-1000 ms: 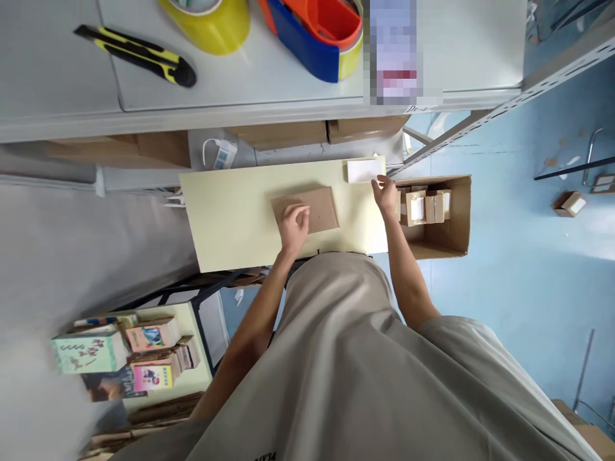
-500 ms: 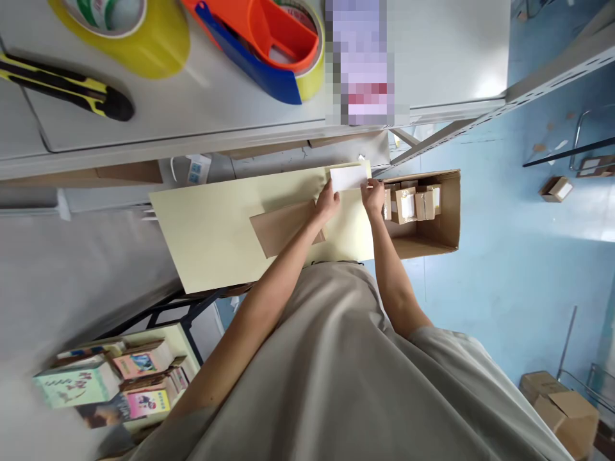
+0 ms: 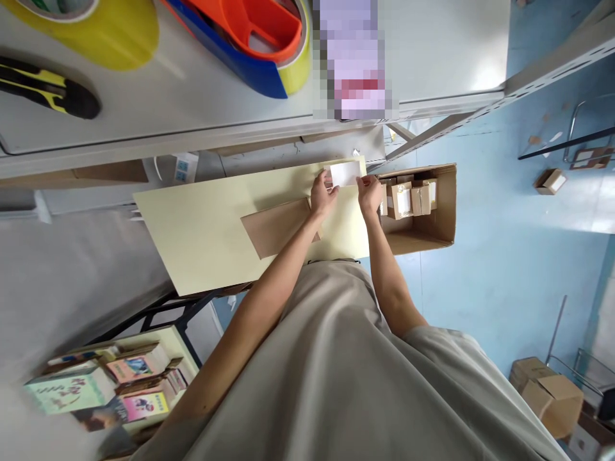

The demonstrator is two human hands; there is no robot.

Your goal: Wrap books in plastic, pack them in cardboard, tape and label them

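Observation:
A small white sheet of paper (image 3: 344,173) lies at the far right end of the pale yellow board (image 3: 202,224). My left hand (image 3: 323,195) grips its left edge, with the thumb along the near side. At the near right corner, my right hand (image 3: 369,194) pinches the same sheet between thumb and fingertips. Left of my hands, a flat brown cardboard box (image 3: 273,230) rests on the board, partly covered by my left forearm.
An open carton (image 3: 444,234) with several small labelled boxes adjoins the board's right end. On the grey shelf above lie a tape dispenser (image 3: 269,70), a yellow tape roll (image 3: 129,38) and a utility knife (image 3: 72,96). Books (image 3: 72,387) stand at lower left.
My left hand's fingers have spread further along the sheet's left edge. My right hand still pinches the right corner. The whole view has shifted slightly.

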